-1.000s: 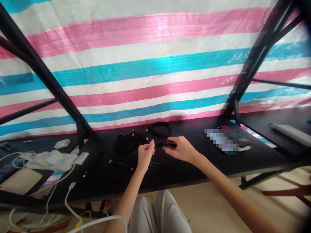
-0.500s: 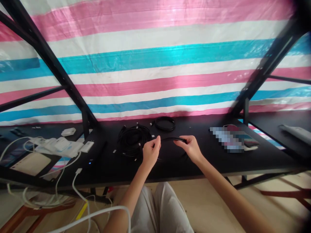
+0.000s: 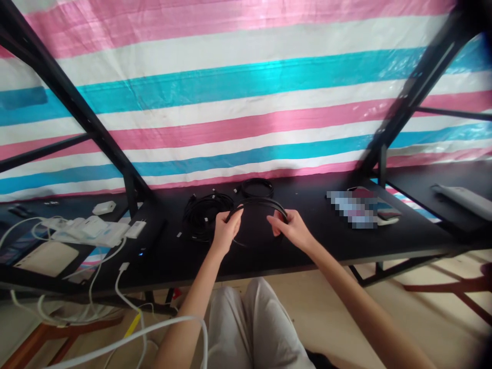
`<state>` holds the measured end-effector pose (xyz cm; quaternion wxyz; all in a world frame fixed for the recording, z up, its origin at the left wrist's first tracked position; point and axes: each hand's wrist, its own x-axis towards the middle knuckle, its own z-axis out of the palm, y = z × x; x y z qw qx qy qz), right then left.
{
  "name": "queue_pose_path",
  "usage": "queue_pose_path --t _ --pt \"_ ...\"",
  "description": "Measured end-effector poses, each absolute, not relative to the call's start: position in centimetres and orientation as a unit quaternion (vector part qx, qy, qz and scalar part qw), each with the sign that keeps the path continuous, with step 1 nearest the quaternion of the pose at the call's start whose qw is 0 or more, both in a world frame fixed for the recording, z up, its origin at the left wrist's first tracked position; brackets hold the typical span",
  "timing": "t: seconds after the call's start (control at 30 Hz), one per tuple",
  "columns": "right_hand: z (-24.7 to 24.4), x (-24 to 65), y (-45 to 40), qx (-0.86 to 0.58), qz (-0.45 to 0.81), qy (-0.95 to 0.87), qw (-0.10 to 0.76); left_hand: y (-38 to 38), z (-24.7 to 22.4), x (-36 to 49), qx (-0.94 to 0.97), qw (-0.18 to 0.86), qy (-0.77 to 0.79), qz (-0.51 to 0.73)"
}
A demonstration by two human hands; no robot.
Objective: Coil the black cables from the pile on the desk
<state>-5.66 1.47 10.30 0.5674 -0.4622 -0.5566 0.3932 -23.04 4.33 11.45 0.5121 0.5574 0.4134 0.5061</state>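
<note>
A black cable [image 3: 258,201] arches in loops between my two hands, above the black table. My left hand [image 3: 227,230] is closed round its left side, and my right hand [image 3: 290,225] grips its right side with the thumb pointing inward. A thin loose part of the cable hangs near my left fingers. Just behind my left hand lies a heap of coiled black cables [image 3: 200,212] with small pale connector ends. Farther back, a separate coiled black cable [image 3: 261,183] rests on the table.
White chargers and a power strip [image 3: 92,230] with white cables crowd the left side. Phones [image 3: 388,215] and a blurred item lie to the right on the black table [image 3: 330,256]. Slanted black metal bars [image 3: 92,125] stand at both sides before a striped sheet.
My left hand has shifted slightly left and now grips the cable visibly. The cable between my hands has risen into a wider arch. The camera view has tilted a little.
</note>
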Motion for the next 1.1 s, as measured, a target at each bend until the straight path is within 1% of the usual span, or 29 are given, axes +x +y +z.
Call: queue_pose_path --t 0.07,0.13,0.2,0.3,0.37,0.43,0.5,0.57,0.6,0.67,0.77,0.87,0.93,1.0,1.03,1.1 --pt "11.7 -4.9 1.2 -0.501 0.296 -0.632 0.511 4.5 11.9 -23.2 0.58 0.498 0.423 0.486" --pt "12.9 -4.8 1.1 -0.522 0.214 -0.684 0.463 4.6 12.2 -22.9 0.636 0.449 0.435 0.451" --pt "13.3 -5.0 1.1 -0.523 0.206 -0.711 0.423 4.7 12.3 -22.5 0.695 0.377 0.456 0.409" --pt "12.5 -5.3 1.6 -0.511 0.249 -0.73 0.379 4.6 12.0 -22.2 0.725 0.285 0.493 0.388" --pt "11.7 -5.0 2.0 -0.502 0.284 -0.726 0.374 4.1 11.4 -22.5 0.732 0.22 0.509 0.396" --pt "11.2 -4.5 2.1 -0.506 0.297 -0.711 0.387 3.0 10.5 -23.1 0.731 0.141 0.528 0.408" --pt "11.3 -4.1 2.1 -0.517 0.294 -0.685 0.421 1.6 9.3 -23.9 0.695 0.062 0.574 0.429" --pt "11.7 -3.8 2.0 -0.524 0.297 -0.647 0.467 0.3 7.7 -24.7 0.621 0.023 0.645 0.444" --pt "11.9 -3.8 1.9 -0.526 0.305 -0.625 0.489 -0.3 6.8 -25.1 0.584 0.036 0.681 0.44" --pt "12.1 -3.9 1.9 -0.529 0.336 -0.575 0.525 -1.0 5.2 -25.8 0.536 0.107 0.73 0.411" --pt "12.2 -4.4 2.1 -0.497 0.429 -0.496 0.568 -1.1 3.5 -26.7 0.541 0.199 0.718 0.39" --pt "12.5 -4.8 2.1 -0.435 0.529 -0.427 0.59 -0.8 2.8 -27.2 0.543 0.206 0.677 0.453" --pt "13.0 -4.9 2.0 -0.418 0.556 -0.391 0.602 -0.8 2.8 -27.4 0.515 0.186 0.669 0.502" --pt "13.5 -4.6 1.9 -0.412 0.564 -0.368 0.614 -1.1 3.0 -27.6 0.488 0.207 0.666 0.525" --pt "13.7 -4.4 1.9 -0.41 0.567 -0.363 0.615 -1.3 3.2 -27.7 0.477 0.251 0.66 0.523" --pt "13.8 -3.8 1.8 -0.409 0.575 -0.368 0.605 -1.7 3.7 -28.0 0.452 0.381 0.628 0.507"
